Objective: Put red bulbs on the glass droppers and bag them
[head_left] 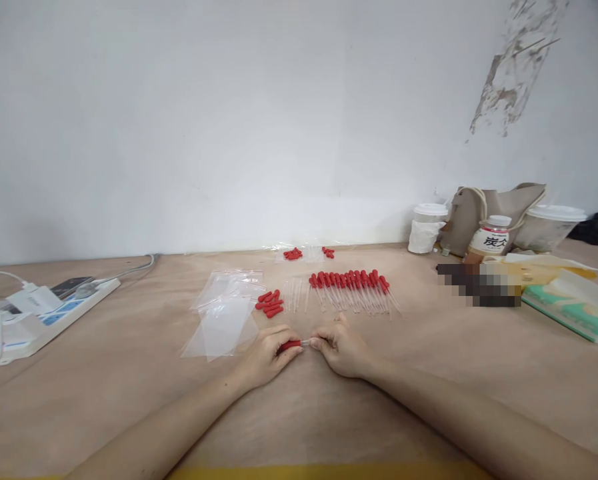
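- Your left hand (271, 351) grasps an elongated red, rubbery-looking bulb (291, 345), thumb and fingers closed about it.
- Your right hand (346, 350) pinches a slim clear tube (305, 343) between thumb and fingertips; glass or plastic cannot be told.
- Bulb and tube lie end to end between your hands, long axes running left to right. The bulb is nearer your left hand, the tube nearer your right; depth of insertion is not visible.
- Both sit on the near side of the row of red-bulbed clear droppers (351, 288), by its left end.
- Left of that row: loose clear tubes (295, 293), then loose red bulbs (270, 303), then flat translucent plastic bags (223, 323).
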`<state>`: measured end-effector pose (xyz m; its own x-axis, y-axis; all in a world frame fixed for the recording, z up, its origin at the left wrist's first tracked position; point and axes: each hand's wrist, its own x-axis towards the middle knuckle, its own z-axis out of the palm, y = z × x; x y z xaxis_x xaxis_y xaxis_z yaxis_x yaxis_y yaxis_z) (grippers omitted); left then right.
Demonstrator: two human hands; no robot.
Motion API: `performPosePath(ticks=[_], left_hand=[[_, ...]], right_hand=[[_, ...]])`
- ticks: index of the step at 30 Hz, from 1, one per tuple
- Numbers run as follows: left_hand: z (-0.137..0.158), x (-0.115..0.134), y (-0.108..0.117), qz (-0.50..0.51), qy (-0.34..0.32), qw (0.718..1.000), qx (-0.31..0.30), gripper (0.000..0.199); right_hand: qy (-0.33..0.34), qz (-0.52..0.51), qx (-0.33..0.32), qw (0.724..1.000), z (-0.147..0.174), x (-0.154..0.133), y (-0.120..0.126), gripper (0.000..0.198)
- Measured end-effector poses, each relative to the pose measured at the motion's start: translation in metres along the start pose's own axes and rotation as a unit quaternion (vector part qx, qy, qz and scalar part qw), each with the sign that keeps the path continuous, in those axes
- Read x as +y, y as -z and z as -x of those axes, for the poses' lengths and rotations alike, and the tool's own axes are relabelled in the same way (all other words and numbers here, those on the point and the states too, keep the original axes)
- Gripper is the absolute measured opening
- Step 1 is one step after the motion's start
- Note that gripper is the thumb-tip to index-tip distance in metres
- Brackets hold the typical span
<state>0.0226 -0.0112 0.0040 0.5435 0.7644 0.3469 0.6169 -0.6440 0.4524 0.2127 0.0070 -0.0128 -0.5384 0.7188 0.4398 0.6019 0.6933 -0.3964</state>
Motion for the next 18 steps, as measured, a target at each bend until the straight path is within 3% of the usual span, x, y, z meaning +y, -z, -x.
performPosePath(ticks=[5, 10, 12, 15, 18], left_hand=[[-0.004, -0.006, 0.000, 0.023, 0.014, 1.000, 0.014, 0.019], [-0.006, -0.019, 0.001, 0.021, 0.002, 0.998, 0.064, 0.017], [-0.004, -0.024, 0.003, 0.006, 0.007, 0.995, 0.098, 0.022], [-0.001, -0.029, 0.004, -0.017, 0.039, 0.993, 0.115, 0.029], [-0.001, -0.031, 0.004, -0.033, 0.044, 0.995, 0.084, 0.022]], right_hand=[[-0.008, -0.012, -0.013, 1.000, -0.003, 0.001, 0.002, 0.029], [0.066, 0.120, 0.025, 0.990, 0.000, 0.000, 0.012, 0.020], [0.066, 0.144, 0.026, 0.987, 0.001, 0.002, 0.017, 0.017], [-0.057, 0.080, 0.019, 0.995, -0.003, 0.011, 0.022, 0.018], [-0.200, 0.005, 0.020, 0.980, -0.015, 0.023, 0.026, 0.022]])
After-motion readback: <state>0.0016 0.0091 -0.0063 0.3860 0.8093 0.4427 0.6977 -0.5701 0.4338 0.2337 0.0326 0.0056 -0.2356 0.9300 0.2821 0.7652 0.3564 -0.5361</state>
